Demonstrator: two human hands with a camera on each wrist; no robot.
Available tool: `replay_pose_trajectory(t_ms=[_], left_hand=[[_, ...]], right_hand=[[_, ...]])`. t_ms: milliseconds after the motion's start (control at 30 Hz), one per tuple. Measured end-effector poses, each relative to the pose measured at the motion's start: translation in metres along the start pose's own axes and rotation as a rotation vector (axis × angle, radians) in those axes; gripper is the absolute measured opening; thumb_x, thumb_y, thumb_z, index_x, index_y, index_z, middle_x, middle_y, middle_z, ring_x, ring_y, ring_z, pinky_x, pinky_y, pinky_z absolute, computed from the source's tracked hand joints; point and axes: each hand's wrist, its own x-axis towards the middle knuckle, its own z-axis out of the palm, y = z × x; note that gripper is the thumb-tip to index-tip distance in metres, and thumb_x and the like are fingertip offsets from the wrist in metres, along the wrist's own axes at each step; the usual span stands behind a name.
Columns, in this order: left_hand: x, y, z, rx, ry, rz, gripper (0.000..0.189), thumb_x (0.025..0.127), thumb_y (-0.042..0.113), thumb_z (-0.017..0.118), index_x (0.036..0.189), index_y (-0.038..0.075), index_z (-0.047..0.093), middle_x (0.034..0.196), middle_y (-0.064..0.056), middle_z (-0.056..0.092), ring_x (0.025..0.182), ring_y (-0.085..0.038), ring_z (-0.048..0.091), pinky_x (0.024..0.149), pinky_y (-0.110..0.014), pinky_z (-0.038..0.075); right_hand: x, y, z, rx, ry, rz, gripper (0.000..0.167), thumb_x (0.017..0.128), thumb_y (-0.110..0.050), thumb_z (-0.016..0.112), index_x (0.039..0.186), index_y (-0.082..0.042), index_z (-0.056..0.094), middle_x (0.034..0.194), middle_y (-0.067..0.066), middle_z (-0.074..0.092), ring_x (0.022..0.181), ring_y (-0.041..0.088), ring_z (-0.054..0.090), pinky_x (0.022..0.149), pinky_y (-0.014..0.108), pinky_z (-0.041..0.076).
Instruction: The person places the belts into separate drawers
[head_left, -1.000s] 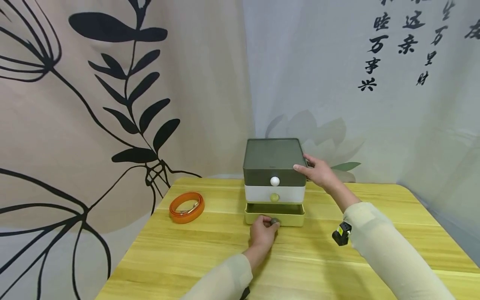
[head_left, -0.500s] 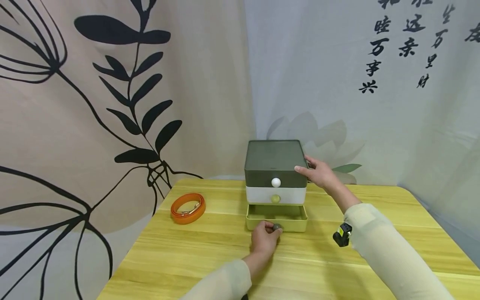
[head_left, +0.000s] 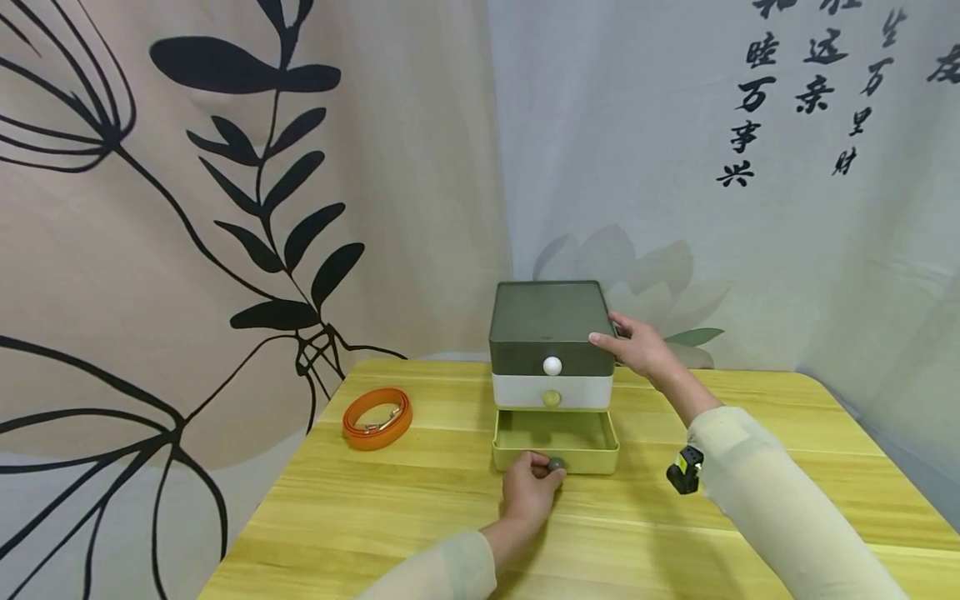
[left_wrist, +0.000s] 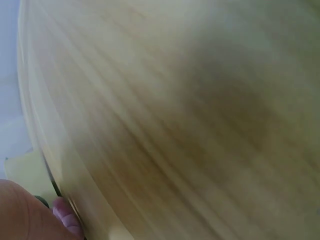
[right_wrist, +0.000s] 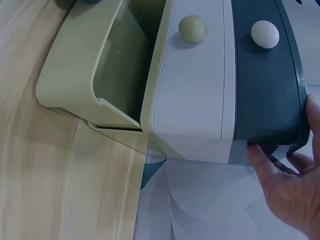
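On the wooden table stands a small drawer box [head_left: 551, 312] with a dark green top tier, a white middle tier and a yellow-green bottom drawer [head_left: 596, 461]. The bottom drawer is pulled out, and its visible interior holds nothing. My left hand [head_left: 527, 498] pinches the drawer's grey round knob [head_left: 556, 465] between thumb and fingers. In the left wrist view only part of that hand shows at the lower left corner. My right hand [head_left: 641, 348] holds the box's upper right edge, thumb over the top and fingers against the side; the right wrist view shows this too.
A coiled orange strap [head_left: 403, 417] with metal clips lies on the table [head_left: 420, 500] left of the box. Behind the table hangs a printed cloth [head_left: 420, 167] with plants and characters. The right wrist carries a small black device [head_left: 684, 469].
My left hand has drawn the bottom drawer further out toward me, so more of its inside shows. The right hand has stayed on the box's edge.
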Motion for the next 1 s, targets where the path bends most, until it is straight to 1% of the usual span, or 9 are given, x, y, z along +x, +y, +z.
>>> replay_pose_trajectory(t_ms=[133, 200, 333, 533, 700, 833, 1000], left_hand=[[-0.001, 0.001, -0.001, -0.008, -0.01, -0.011, 0.019, 0.083, 0.01, 0.08, 0.093, 0.006, 0.064, 0.08, 0.002, 0.061, 0.073, -0.011, 0.057, 0.063, -0.026, 0.051], [-0.002, 0.002, -0.001, -0.014, -0.008, -0.007, 0.019, 0.083, 0.01, 0.08, 0.093, 0.006, 0.064, 0.079, 0.002, 0.061, 0.072, -0.011, 0.057, 0.063, -0.026, 0.051], [-0.005, 0.002, -0.001, -0.018, 0.001, 0.0, 0.019, 0.082, 0.01, 0.081, 0.091, 0.006, 0.065, 0.078, 0.002, 0.06, 0.071, -0.01, 0.056, 0.061, -0.026, 0.05], [-0.01, 0.001, -0.001, -0.012, 0.001, -0.009, 0.021, 0.079, 0.01, 0.083, 0.089, 0.007, 0.065, 0.077, 0.003, 0.06, 0.071, -0.01, 0.055, 0.063, -0.027, 0.049], [-0.014, 0.001, -0.003, -0.022, -0.004, -0.007, 0.021, 0.079, 0.009, 0.083, 0.09, 0.007, 0.065, 0.079, 0.003, 0.06, 0.073, -0.009, 0.055, 0.066, -0.027, 0.049], [-0.018, 0.002, -0.006, -0.044, -0.017, -0.001, 0.02, 0.079, 0.007, 0.082, 0.09, 0.005, 0.065, 0.079, 0.002, 0.06, 0.074, -0.009, 0.055, 0.066, -0.026, 0.049], [-0.023, 0.003, -0.01, -0.035, -0.026, -0.004, 0.02, 0.08, 0.009, 0.081, 0.091, 0.005, 0.065, 0.079, 0.003, 0.061, 0.074, -0.009, 0.055, 0.066, -0.026, 0.049]], right_hand=[[-0.001, -0.001, 0.0, 0.0, 0.001, 0.002, 0.084, 0.098, -0.046, 0.059, 0.159, -0.009, 0.013, 0.16, 0.028, 0.014, 0.144, 0.044, 0.021, 0.108, 0.054, 0.036], [-0.001, -0.001, 0.0, 0.003, 0.001, 0.002, 0.084, 0.098, -0.046, 0.059, 0.159, -0.009, 0.013, 0.16, 0.028, 0.014, 0.144, 0.044, 0.022, 0.108, 0.054, 0.036], [-0.001, -0.001, 0.001, 0.005, 0.003, 0.003, 0.085, 0.098, -0.047, 0.059, 0.159, -0.01, 0.013, 0.16, 0.028, 0.015, 0.143, 0.044, 0.024, 0.108, 0.054, 0.037], [-0.002, -0.001, 0.0, 0.0, 0.0, 0.002, 0.085, 0.099, -0.047, 0.058, 0.159, -0.01, 0.013, 0.16, 0.028, 0.014, 0.145, 0.044, 0.021, 0.108, 0.054, 0.036], [-0.002, -0.002, 0.0, 0.005, -0.003, 0.0, 0.085, 0.098, -0.046, 0.059, 0.159, -0.009, 0.013, 0.16, 0.028, 0.014, 0.145, 0.044, 0.021, 0.108, 0.054, 0.036], [-0.002, -0.001, -0.001, 0.011, -0.005, 0.002, 0.085, 0.098, -0.046, 0.059, 0.159, -0.01, 0.013, 0.16, 0.028, 0.014, 0.144, 0.044, 0.023, 0.108, 0.054, 0.037], [-0.001, 0.0, 0.0, 0.009, -0.009, -0.001, 0.086, 0.098, -0.047, 0.059, 0.159, -0.01, 0.012, 0.16, 0.028, 0.013, 0.144, 0.044, 0.022, 0.107, 0.054, 0.037]])
